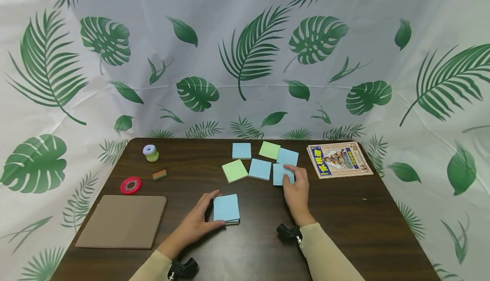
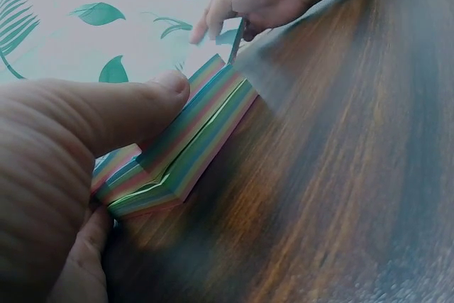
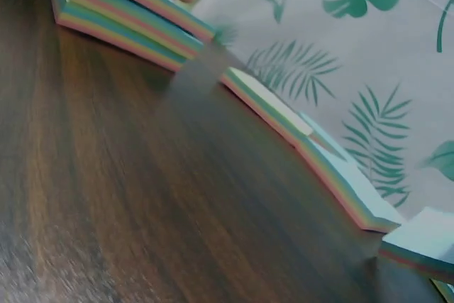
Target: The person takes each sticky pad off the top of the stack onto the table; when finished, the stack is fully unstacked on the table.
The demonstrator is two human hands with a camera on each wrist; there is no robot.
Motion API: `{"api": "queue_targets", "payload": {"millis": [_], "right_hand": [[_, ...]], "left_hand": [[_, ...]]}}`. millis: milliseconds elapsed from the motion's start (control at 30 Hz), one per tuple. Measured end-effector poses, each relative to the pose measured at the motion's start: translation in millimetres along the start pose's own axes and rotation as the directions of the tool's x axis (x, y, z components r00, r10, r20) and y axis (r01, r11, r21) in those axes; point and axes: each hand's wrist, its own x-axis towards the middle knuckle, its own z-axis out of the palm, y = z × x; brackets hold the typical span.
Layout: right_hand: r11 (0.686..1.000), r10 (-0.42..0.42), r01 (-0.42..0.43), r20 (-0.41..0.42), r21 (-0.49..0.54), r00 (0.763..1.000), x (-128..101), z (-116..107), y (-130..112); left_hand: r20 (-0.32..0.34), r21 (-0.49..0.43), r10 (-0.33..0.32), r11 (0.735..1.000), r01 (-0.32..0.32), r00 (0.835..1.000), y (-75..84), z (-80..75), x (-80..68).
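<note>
A pile of sticky note pads (image 1: 226, 208) with a blue top sits near the front middle of the table. My left hand (image 1: 196, 221) holds the pile from its left side, thumb at the front edge and fingers at the back. Striped layers of colour show along the pile's sides (image 2: 195, 133) in the left wrist view. Further back and right, my right hand (image 1: 297, 191) pinches a blue sticky note pad (image 1: 278, 174), which looks tilted in the left wrist view. Beside it lie more pads: a blue one (image 1: 260, 169), a green one (image 1: 235, 171) and several others behind.
An illustrated booklet (image 1: 340, 160) lies at the back right. At the left are a brown board (image 1: 122, 222), a red tape roll (image 1: 131, 185), a small orange-and-green block (image 1: 159, 174) and a white-and-green container (image 1: 151, 152). A leaf-print curtain (image 1: 245, 60) hangs behind the table.
</note>
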Motion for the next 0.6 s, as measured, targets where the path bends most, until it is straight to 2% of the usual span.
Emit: {"api": "queue_targets", "payload": {"millis": [100, 200, 367, 500, 600], "right_hand": [[0.995, 0.065, -0.063, 0.021, -0.082, 0.998, 0.7, -2.1, -0.6], [0.975, 0.112, -0.097, 0.063, -0.202, 0.992, 1.2, -1.2, -1.8], [0.926, 0.121, -0.066, 0.126, -0.372, 0.985, -0.9, 1.4, -4.2], [0.900, 0.120, -0.042, 0.152, -0.434, 0.981, -5.4, 2.8, -4.4], [0.897, 0.124, -0.040, 0.164, -0.440, 0.979, -5.9, 3.5, -4.2]], "left_hand": [[0.002, -0.001, 0.003, 1.000, -0.003, 1.000, 0.7, -0.7, -0.4], [0.000, 0.005, 0.001, 1.000, -0.001, 1.000, 1.4, -2.2, 0.3], [0.004, 0.017, 0.007, 1.000, -0.007, 1.000, 1.5, -2.5, 2.6], [0.011, 0.019, 0.009, 1.000, -0.009, 1.000, 1.3, -1.2, 1.4], [0.005, 0.014, 0.006, 1.000, -0.006, 1.000, 0.3, -0.8, 0.1]]}}
